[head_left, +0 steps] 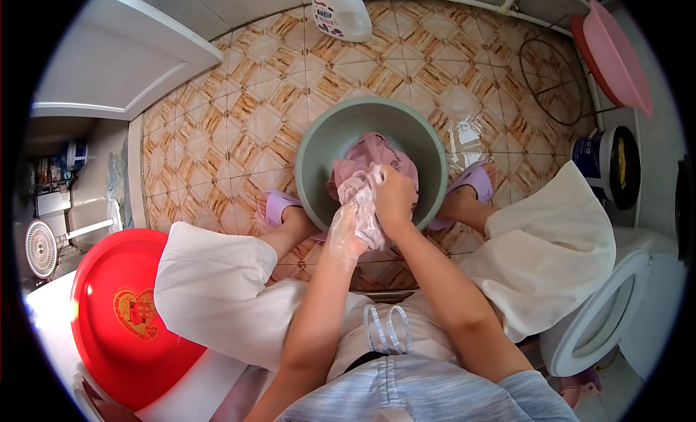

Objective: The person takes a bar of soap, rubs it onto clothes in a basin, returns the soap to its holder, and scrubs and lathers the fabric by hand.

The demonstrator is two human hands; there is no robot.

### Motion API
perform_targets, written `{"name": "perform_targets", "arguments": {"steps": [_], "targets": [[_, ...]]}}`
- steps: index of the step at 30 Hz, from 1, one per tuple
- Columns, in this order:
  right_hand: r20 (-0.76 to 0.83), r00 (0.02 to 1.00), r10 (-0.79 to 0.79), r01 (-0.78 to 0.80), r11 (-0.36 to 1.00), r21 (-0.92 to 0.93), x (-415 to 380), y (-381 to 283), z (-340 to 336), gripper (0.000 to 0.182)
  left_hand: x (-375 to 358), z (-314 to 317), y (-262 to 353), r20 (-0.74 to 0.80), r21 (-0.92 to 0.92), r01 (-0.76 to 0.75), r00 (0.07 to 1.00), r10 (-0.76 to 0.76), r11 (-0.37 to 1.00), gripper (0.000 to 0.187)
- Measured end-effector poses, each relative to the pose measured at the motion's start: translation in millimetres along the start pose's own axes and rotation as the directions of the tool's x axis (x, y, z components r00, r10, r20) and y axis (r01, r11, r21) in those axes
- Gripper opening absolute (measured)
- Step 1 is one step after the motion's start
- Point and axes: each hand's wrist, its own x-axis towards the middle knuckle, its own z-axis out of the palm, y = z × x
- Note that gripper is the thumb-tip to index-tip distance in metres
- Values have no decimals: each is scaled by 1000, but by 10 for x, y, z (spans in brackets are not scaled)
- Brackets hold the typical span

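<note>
A grey-green basin [316,143] stands on the tiled floor between my feet. Bunched pink cloth [373,155] lies partly inside it, and its upper part is gathered between my hands, wet with suds. My left hand [348,230] is wrapped in the soapy fabric, which covers most of its fingers; lather coats the wrist. Pressed against the same cloth from the right, my right hand [396,201] has its fingers curled round it. Both hands are above the near part of the basin. The bottom of the basin is hidden by the cloth.
A white detergent bottle [341,14] stands on the floor ahead. To my left is a red basin [109,306] with a gold heart; to my right, a toilet seat [602,320] and a dark-lidded bucket [620,168]. Pink basin [616,59] hangs upper right. A white door [123,59] is upper left.
</note>
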Motion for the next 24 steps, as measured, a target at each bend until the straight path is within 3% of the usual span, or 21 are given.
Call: {"name": "perform_targets", "arguments": {"steps": [1,3,6,7,9,10,12,13,15,16,18,19,21,23,24], "targets": [[-2,1000,1,-1,1000,-1,-131,-80,19,23,-24,37,30,-11,18,8,1000,-7,1000,30],[88,938,-334,333,942,28,-529,-388,27,20,-20,15,93,26,41,-12,1000,11,999,30],[28,892,-451,452,892,-28,-404,-237,144,20,-17,-73,115,60,66,-39,998,35,997,31],[29,892,-450,451,892,-24,-276,-168,107,20,-35,-84,90,26,77,-41,999,39,996,31],[84,994,-63,62,998,15,19,-27,-28,20,-42,-96,28,-16,90,-49,999,50,995,31],[81,995,-63,63,998,13,-49,-48,-15,20,-30,-116,1,-7,90,-60,998,61,994,31],[-28,951,-307,308,950,56,-310,-168,28,19,40,-191,10,110,87,-79,992,69,993,32],[-26,950,-311,312,949,54,-425,-251,36,19,112,-304,16,240,75,-93,968,73,993,32],[151,867,-475,478,878,20,-591,-405,48,19,191,-412,37,383,82,-123,920,83,989,32],[104,883,-458,453,889,64,-458,-242,127,20,204,-470,38,366,141,-161,925,99,977,32],[87,957,-277,276,961,29,-71,39,130,22,183,-611,-4,173,519,-257,966,195,815,33],[120,975,-189,193,981,-22,111,144,59,22,96,-411,35,172,522,-257,966,195,813,33],[146,985,-94,106,992,-75,290,248,-36,21,-129,184,138,-139,176,51,990,-26,983,36],[48,957,-286,281,955,91,357,290,-139,23,-83,188,279,-105,128,-17,994,30,992,39],[277,957,-89,-1,951,308,347,230,-289,24,-82,261,387,-107,84,-91,989,100,992,38]]}}
